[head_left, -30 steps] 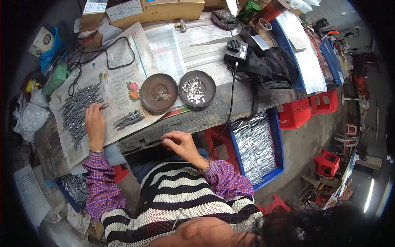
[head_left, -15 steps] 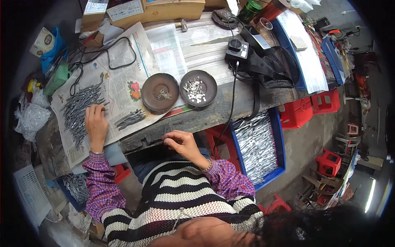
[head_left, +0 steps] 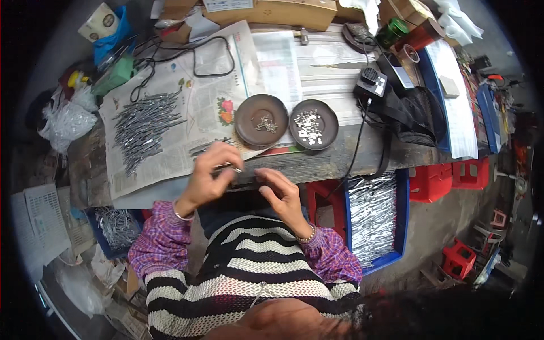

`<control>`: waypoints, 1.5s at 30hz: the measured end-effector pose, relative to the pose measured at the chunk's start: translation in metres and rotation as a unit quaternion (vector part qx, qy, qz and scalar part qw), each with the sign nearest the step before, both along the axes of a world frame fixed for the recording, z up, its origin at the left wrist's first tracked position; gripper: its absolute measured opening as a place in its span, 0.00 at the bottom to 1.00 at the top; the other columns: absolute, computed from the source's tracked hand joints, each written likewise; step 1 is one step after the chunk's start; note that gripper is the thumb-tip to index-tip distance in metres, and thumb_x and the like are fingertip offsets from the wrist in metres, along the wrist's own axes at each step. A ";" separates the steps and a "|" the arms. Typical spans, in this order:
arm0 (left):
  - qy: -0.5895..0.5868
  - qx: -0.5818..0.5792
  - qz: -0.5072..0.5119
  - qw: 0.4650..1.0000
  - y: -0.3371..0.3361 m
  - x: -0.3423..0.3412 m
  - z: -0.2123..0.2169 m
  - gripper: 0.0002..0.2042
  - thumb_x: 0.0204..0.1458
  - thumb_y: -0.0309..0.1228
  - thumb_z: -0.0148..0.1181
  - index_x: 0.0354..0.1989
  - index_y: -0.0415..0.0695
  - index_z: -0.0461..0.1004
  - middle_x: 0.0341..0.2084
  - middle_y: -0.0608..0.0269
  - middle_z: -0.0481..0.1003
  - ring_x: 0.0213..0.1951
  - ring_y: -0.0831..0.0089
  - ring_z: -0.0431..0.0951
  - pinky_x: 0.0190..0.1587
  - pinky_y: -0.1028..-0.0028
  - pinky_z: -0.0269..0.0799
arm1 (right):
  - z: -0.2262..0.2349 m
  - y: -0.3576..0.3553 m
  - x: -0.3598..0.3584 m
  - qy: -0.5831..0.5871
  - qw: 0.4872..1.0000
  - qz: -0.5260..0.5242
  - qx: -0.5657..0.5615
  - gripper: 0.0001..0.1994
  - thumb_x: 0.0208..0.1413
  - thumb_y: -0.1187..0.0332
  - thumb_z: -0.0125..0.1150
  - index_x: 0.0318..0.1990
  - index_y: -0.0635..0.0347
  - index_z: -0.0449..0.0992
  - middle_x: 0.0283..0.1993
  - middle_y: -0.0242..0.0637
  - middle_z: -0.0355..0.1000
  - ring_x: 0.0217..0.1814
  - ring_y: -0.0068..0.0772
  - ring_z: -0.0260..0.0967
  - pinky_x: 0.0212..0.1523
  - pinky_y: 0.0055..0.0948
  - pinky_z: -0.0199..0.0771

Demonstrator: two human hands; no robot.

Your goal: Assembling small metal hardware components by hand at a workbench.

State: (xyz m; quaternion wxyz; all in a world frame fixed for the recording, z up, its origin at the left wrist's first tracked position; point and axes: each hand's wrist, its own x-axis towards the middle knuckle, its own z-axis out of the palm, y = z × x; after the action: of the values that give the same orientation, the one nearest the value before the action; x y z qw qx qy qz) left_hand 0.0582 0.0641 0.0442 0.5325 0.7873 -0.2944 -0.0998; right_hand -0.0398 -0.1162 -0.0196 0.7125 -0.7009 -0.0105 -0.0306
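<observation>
My left hand (head_left: 208,177) is closed over the table's front edge, pinching a thin metal piece whose shiny tip (head_left: 238,170) pokes out by the fingertips. Just to its right is my right hand (head_left: 284,198), fingers curved and apart from the thumb, with nothing visible in it. On newspaper (head_left: 187,122) at the left lies a large pile of slim grey metal pieces (head_left: 144,130). A smaller group of them (head_left: 211,146) is partly hidden behind my left hand. Two round brown dishes stand beyond my hands: one (head_left: 245,113) holds tiny pins, the other (head_left: 331,116) small shiny discs.
A black boxy device (head_left: 371,83) with a cable and a black mesh bag (head_left: 416,122) occupy the table's right. Below it, a blue crate (head_left: 403,226) holds many silvery pieces, beside red stools (head_left: 428,182). A hammer (head_left: 304,37) lies at the back. Another crate (head_left: 116,226) sits lower left.
My left hand has come from the large pile toward my right hand, bringing a thin metal piece. My right hand's fingers have spread. The whole view has shifted, so the table appears further right.
</observation>
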 end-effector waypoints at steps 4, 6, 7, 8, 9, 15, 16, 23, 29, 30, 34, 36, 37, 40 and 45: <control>0.048 -0.045 -0.058 0.996 -0.026 -0.013 -0.012 0.03 0.40 0.22 0.55 0.26 0.39 0.72 0.30 0.59 0.72 0.37 0.66 0.71 0.44 0.71 0.63 | 0.004 0.001 -0.001 -0.030 0.999 -0.006 -0.016 0.15 0.49 0.77 0.58 0.47 0.69 0.71 0.47 0.43 0.71 0.43 0.32 0.71 0.47 0.24 0.68; 0.053 -0.032 -0.071 0.996 -0.035 -0.012 -0.010 0.03 0.40 0.22 0.56 0.26 0.39 0.72 0.30 0.60 0.72 0.37 0.66 0.71 0.44 0.71 0.63 | 0.001 -0.005 -0.003 -0.002 1.000 0.016 0.002 0.14 0.51 0.76 0.57 0.46 0.68 0.72 0.43 0.41 0.72 0.40 0.29 0.71 0.44 0.23 0.68; 0.058 -0.020 -0.082 0.995 -0.038 -0.010 -0.010 0.03 0.41 0.22 0.56 0.26 0.39 0.72 0.30 0.60 0.72 0.37 0.67 0.71 0.44 0.71 0.64 | -0.001 -0.008 -0.005 0.026 0.999 0.039 0.019 0.12 0.52 0.75 0.56 0.45 0.68 0.72 0.40 0.38 0.73 0.38 0.25 0.70 0.41 0.21 0.68; 0.071 -0.020 -0.077 0.994 -0.040 -0.007 -0.014 0.05 0.41 0.22 0.56 0.28 0.38 0.73 0.29 0.59 0.73 0.36 0.66 0.72 0.43 0.71 0.65 | -0.004 -0.008 -0.006 0.089 0.989 0.039 0.114 0.11 0.54 0.74 0.55 0.44 0.67 0.73 0.36 0.35 0.72 0.36 0.22 0.69 0.38 0.19 0.67; 0.076 0.006 -0.060 0.995 -0.040 -0.002 -0.016 0.06 0.42 0.22 0.57 0.30 0.39 0.74 0.28 0.59 0.73 0.35 0.65 0.72 0.40 0.71 0.66 | -0.008 -0.008 -0.008 0.149 0.966 0.039 0.207 0.09 0.56 0.72 0.53 0.43 0.66 0.73 0.33 0.32 0.72 0.34 0.19 0.68 0.35 0.17 0.66; -0.147 0.125 0.027 0.981 -0.048 0.054 -0.040 0.11 0.42 0.22 0.58 0.36 0.41 0.75 0.29 0.57 0.73 0.35 0.58 0.72 0.39 0.66 0.67 | -0.012 -0.018 -0.008 0.210 0.929 0.004 0.304 0.13 0.59 0.69 0.51 0.49 0.65 0.70 0.27 0.28 0.68 0.27 0.18 0.65 0.30 0.16 0.63; -0.165 0.138 0.037 0.976 -0.051 0.059 -0.042 0.12 0.41 0.22 0.58 0.37 0.41 0.75 0.30 0.57 0.73 0.36 0.58 0.72 0.40 0.66 0.67 | -0.012 -0.020 -0.009 0.211 0.929 0.006 0.303 0.13 0.60 0.69 0.50 0.50 0.65 0.70 0.27 0.28 0.68 0.27 0.18 0.65 0.29 0.16 0.64; -0.245 0.179 0.055 0.951 -0.070 0.061 -0.057 0.10 0.41 0.22 0.58 0.34 0.41 0.74 0.28 0.58 0.70 0.35 0.59 0.71 0.39 0.66 0.67 | -0.013 -0.020 -0.010 0.230 0.917 0.002 0.325 0.14 0.60 0.69 0.49 0.52 0.64 0.68 0.28 0.29 0.69 0.25 0.16 0.63 0.27 0.14 0.64; -0.257 0.165 0.055 0.951 -0.071 0.063 -0.062 0.05 0.42 0.20 0.57 0.29 0.39 0.72 0.26 0.57 0.70 0.33 0.59 0.71 0.36 0.66 0.66 | -0.019 -0.021 -0.010 0.227 0.910 -0.006 0.346 0.15 0.61 0.68 0.49 0.53 0.64 0.68 0.29 0.30 0.69 0.25 0.15 0.62 0.26 0.14 0.63; -0.260 0.161 0.057 0.950 -0.071 0.063 -0.062 0.05 0.42 0.20 0.57 0.29 0.39 0.71 0.26 0.57 0.70 0.33 0.59 0.71 0.35 0.66 0.66 | -0.019 -0.021 -0.010 0.228 0.910 -0.006 0.346 0.15 0.61 0.68 0.49 0.53 0.64 0.68 0.29 0.30 0.69 0.25 0.15 0.62 0.26 0.14 0.63; -0.258 0.158 0.060 0.951 -0.070 0.064 -0.064 0.04 0.43 0.19 0.56 0.29 0.39 0.71 0.25 0.57 0.69 0.32 0.58 0.71 0.34 0.66 0.66 | -0.018 -0.021 -0.010 0.223 0.911 0.001 0.348 0.16 0.61 0.69 0.47 0.54 0.65 0.67 0.29 0.30 0.67 0.23 0.15 0.59 0.25 0.15 0.61; -0.243 0.145 0.061 0.957 -0.070 0.065 -0.063 0.04 0.43 0.19 0.55 0.29 0.38 0.71 0.24 0.56 0.70 0.30 0.58 0.72 0.33 0.66 0.66 | -0.017 -0.020 -0.010 0.222 0.910 0.002 0.350 0.16 0.61 0.69 0.47 0.54 0.66 0.67 0.28 0.30 0.67 0.23 0.15 0.59 0.24 0.15 0.61; -0.242 0.144 0.061 0.958 -0.068 0.065 -0.062 0.04 0.43 0.19 0.55 0.29 0.38 0.71 0.24 0.56 0.70 0.30 0.58 0.72 0.33 0.66 0.66 | -0.015 -0.020 -0.010 0.234 0.897 0.003 0.374 0.16 0.61 0.69 0.47 0.54 0.66 0.66 0.28 0.30 0.66 0.23 0.16 0.58 0.24 0.15 0.61; -0.192 0.101 0.069 0.974 -0.065 0.063 -0.055 0.03 0.44 0.20 0.54 0.28 0.38 0.70 0.24 0.56 0.71 0.30 0.57 0.72 0.34 0.67 0.67 | -0.010 -0.021 -0.008 0.260 0.871 0.002 0.418 0.17 0.61 0.68 0.47 0.55 0.66 0.65 0.28 0.30 0.65 0.23 0.17 0.58 0.25 0.17 0.60; -0.150 0.057 0.081 0.984 -0.057 0.058 -0.045 0.03 0.44 0.19 0.53 0.28 0.37 0.71 0.23 0.56 0.73 0.25 0.63 0.74 0.28 0.72 0.68 | -0.008 -0.021 -0.006 0.278 0.841 0.002 0.464 0.18 0.61 0.67 0.47 0.56 0.66 0.64 0.29 0.30 0.64 0.23 0.18 0.58 0.26 0.18 0.61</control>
State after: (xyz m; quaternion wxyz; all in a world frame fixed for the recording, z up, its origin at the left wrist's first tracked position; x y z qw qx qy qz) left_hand 0.1161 0.0067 -0.0006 0.4429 0.8437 -0.2998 0.0462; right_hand -0.0459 -0.1372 -0.0277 0.9275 -0.2676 0.2016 0.1659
